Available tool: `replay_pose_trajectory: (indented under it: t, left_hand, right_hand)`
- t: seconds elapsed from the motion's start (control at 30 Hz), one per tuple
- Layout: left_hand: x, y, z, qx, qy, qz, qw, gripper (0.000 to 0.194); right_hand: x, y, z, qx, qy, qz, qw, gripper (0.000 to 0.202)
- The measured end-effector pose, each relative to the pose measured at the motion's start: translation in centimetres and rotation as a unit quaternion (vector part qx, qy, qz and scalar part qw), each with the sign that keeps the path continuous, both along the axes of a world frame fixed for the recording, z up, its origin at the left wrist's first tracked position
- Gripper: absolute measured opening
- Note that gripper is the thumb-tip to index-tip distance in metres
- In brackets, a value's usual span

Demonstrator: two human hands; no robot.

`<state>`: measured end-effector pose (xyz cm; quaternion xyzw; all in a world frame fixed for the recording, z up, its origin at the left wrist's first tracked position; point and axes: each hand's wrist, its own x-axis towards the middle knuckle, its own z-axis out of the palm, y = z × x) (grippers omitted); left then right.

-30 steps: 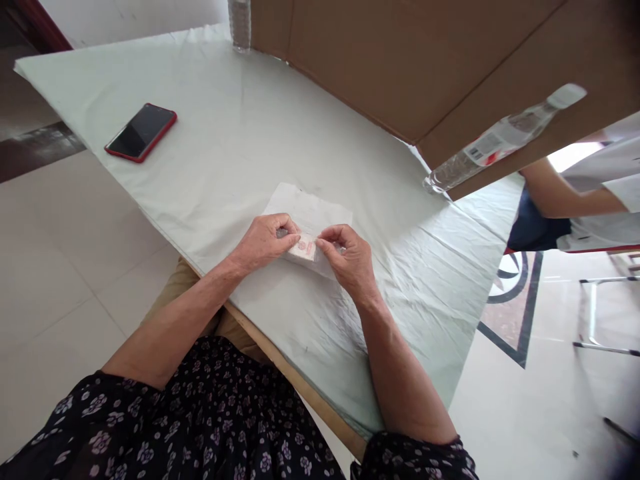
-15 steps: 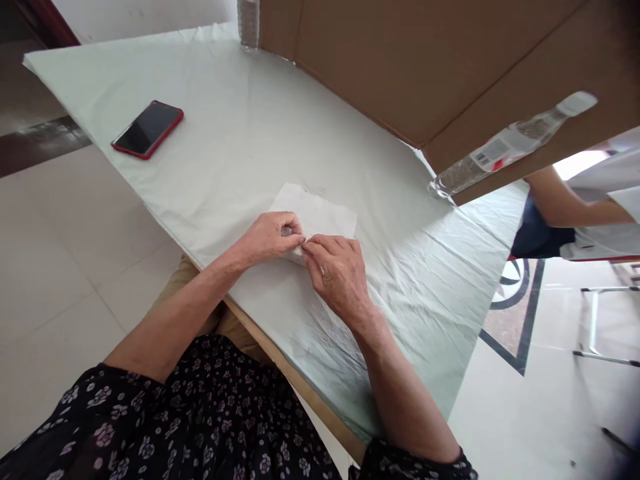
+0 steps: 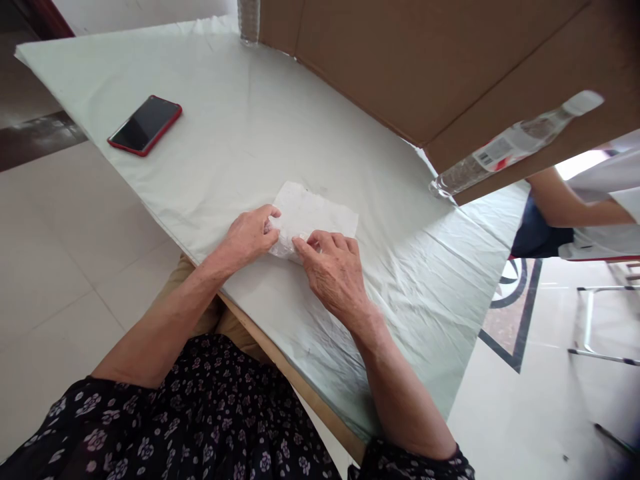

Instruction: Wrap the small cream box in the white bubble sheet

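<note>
So, a crinkly clear wrapped bundle (image 3: 284, 245) is being held down mid-frame, pinched at its left end by the left hand (image 3: 254, 231), thumb and fingers slightly apart, and pressed on the right by the fingertips of the right hand (image 3: 331, 267). What's inside can't really be made out. A white sheet (image 3: 320, 212) is spread just behind it on the cloth-covered bench (image 3: 220, 147). A red-cased phone (image 3: 145, 125) is parked upper left, and a clear bottle (image 3: 515, 147) is leaned against the brown cardboard (image 3: 400, 60) at upper right.
</note>
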<state>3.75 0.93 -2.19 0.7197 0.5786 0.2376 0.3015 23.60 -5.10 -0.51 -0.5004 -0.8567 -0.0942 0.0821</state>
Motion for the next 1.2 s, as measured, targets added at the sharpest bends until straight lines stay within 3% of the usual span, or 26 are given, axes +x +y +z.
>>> replay_pose_trajectory:
  t: [0.17, 0.37, 0.5, 0.63, 0.77, 0.9, 1.07, 1.2]
  left_hand:
    - [-0.6, -0.6, 0.0, 0.029, 0.085, 0.055, 0.994, 0.043]
    - [-1.5, -1.2, 0.8, -0.041, 0.102, 0.092, 0.990, 0.059]
    - [-1.4, -1.0, 0.7, -0.035, 0.085, 0.092, 0.991, 0.055]
    - [-0.6, -1.1, 0.3, -0.046, 0.000, 0.077, 0.996, 0.054]
    - [0.3, -1.3, 0.2, -0.078, -0.070, 0.076, 0.992, 0.039]
    - [0.8, -1.2, 0.6, -0.093, -0.025, 0.071, 0.993, 0.014]
    - [1.8, -1.2, 1.0, -0.013, 0.025, 0.098, 0.995, 0.025]
    - [2.4, -1.2, 1.2, -0.039, -0.047, 0.088, 0.994, 0.020]
  right_hand:
    - [-0.1, 0.0, -0.1, -0.003, -0.001, -0.002, 1.000, 0.025]
    - [-0.2, -0.1, 0.0, -0.010, 0.010, -0.003, 1.000, 0.027]
    - [-0.3, -0.1, 0.0, -0.010, 0.011, -0.002, 1.000, 0.027]
    - [-0.3, -0.1, 0.0, -0.003, 0.008, -0.002, 1.000, 0.026]
    - [-0.4, 0.0, 0.0, 0.001, 0.006, -0.003, 1.000, 0.025]
    - [-0.5, 0.0, -0.1, 0.003, 0.002, -0.004, 1.000, 0.023]
    - [-0.6, 0.1, 0.0, -0.008, 0.002, -0.006, 1.000, 0.025]
    - [-0.7, 0.2, 0.0, -0.008, -0.005, -0.004, 1.000, 0.024]
